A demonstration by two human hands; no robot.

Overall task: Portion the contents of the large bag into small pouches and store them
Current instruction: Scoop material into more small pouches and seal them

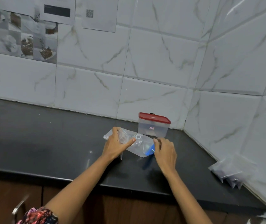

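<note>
A large clear plastic bag (138,143) lies on the black counter (48,143), holding small pale parts and something blue (150,151) at its right end. My left hand (117,145) grips a small clear pouch (123,136) over the bag's left part, thumb stretched out along it. My right hand (165,152) sits at the bag's right end, fingers curled at the plastic by the blue item; whether they pinch it is hidden.
A clear box with a red lid (153,125) stands shut just behind the bag, near the tiled corner. Filled clear pouches (231,172) lie against the right wall. A cabinet handle (18,207) shows below the counter's front edge.
</note>
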